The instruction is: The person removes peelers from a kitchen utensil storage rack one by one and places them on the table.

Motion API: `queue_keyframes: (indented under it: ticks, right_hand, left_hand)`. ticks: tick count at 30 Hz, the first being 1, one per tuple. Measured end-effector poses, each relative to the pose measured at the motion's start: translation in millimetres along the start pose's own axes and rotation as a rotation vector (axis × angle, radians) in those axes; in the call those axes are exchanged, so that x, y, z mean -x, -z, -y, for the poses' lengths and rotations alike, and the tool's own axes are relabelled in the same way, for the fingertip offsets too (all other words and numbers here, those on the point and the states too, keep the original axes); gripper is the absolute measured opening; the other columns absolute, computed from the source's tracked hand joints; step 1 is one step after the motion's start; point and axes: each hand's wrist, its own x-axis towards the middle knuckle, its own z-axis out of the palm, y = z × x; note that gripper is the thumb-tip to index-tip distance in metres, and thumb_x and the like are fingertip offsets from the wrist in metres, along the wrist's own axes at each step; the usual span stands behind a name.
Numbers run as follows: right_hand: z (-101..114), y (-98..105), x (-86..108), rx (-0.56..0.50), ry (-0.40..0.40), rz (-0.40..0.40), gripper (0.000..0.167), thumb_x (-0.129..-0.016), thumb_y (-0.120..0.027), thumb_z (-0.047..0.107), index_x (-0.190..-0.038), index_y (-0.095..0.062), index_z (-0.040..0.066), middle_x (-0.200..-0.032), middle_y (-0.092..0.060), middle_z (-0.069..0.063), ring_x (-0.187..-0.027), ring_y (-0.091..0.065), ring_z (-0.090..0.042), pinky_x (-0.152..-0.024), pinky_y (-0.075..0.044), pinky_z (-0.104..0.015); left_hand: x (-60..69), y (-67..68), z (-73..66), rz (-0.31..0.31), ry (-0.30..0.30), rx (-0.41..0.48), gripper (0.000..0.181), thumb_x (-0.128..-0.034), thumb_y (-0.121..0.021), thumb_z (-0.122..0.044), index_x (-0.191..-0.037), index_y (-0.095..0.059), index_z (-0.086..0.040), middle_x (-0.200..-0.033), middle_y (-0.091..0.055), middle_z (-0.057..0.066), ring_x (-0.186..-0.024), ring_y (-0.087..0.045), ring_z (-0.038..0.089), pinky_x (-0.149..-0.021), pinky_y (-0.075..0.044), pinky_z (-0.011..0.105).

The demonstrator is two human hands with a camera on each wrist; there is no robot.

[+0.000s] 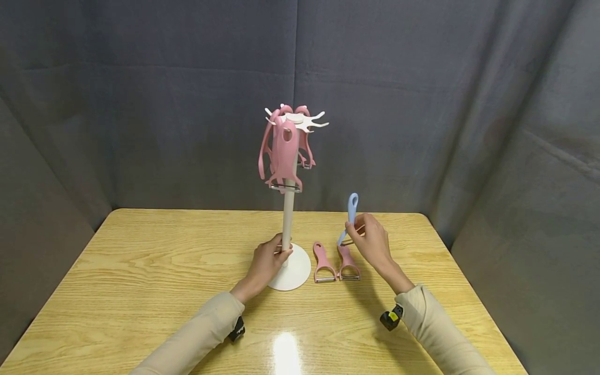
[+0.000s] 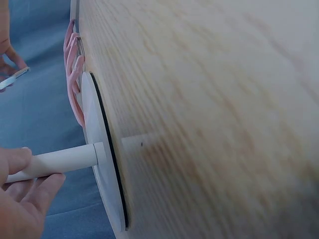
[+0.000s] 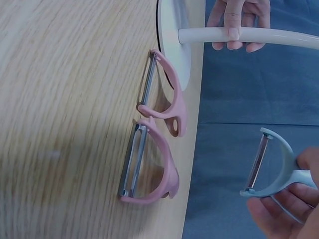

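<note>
Gripping the stand point(image 1: 289, 213) low on its pole, the left hand point(image 1: 268, 259) has its fingers curled round it. To the right, the right hand point(image 1: 373, 240) pinches a blue peeler point(image 1: 352, 209) above the tabletop point(image 1: 164, 281). Two pink peelers point(image 1: 320, 252) lie right of the stand's base point(image 1: 297, 271); other peelers point(image 1: 285, 153) hang at its top.

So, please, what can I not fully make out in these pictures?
Head view: rear pink peelers on the stand, partly hidden by the front pink peeler.
Left wrist view: top of the white stand, cut off by the left edge.
Right wrist view: handle end of the blue peeler, cut off by the right edge.
</note>
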Motion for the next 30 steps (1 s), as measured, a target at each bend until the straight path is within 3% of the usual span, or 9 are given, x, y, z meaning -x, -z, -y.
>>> queue_keyframes:
  ticks: [11,21,30]
  right_hand:
    - [-6,0,3.6,0.046,-0.06,0.065,0.019,-0.095,-0.067,0.021,-0.094,-0.062,0.004,-0.085,-0.064,-0.008,-0.074,-0.064,-0.025,-0.062,-0.052,-0.039]
    - [-13,-3,7.8,0.106,-0.054,0.078,0.019,-0.091,-0.069,0.019,-0.087,-0.059,0.004,-0.076,-0.063,-0.006,-0.064,-0.06,-0.019,-0.049,-0.045,-0.031]
    - [-21,-2,10.7,0.134,-0.123,0.165,0.02,-0.095,-0.068,0.021,-0.089,-0.06,0.003,-0.079,-0.062,-0.008,-0.062,-0.052,-0.018,-0.05,-0.039,-0.031]
  left_hand:
    - [0.0,-0.8,2.5,-0.005,0.007,0.008,0.029,-0.0896,-0.07,0.001,-0.117,-0.062,0.005,-0.104,-0.07,0.016,-0.096,-0.071,0.031,-0.079,-0.059,0.03]
    - [0.0,-0.6,2.2,-0.007,0.013,0.011,0.027,-0.0894,-0.07,0.001,-0.115,-0.063,0.003,-0.103,-0.071,0.015,-0.095,-0.071,0.03,-0.079,-0.059,0.031]
    - [0.2,-0.7,2.1,-0.014,0.003,0.015,0.028,-0.0893,-0.07,0.002,-0.116,-0.063,0.002,-0.102,-0.071,0.015,-0.095,-0.071,0.03,-0.078,-0.059,0.03]
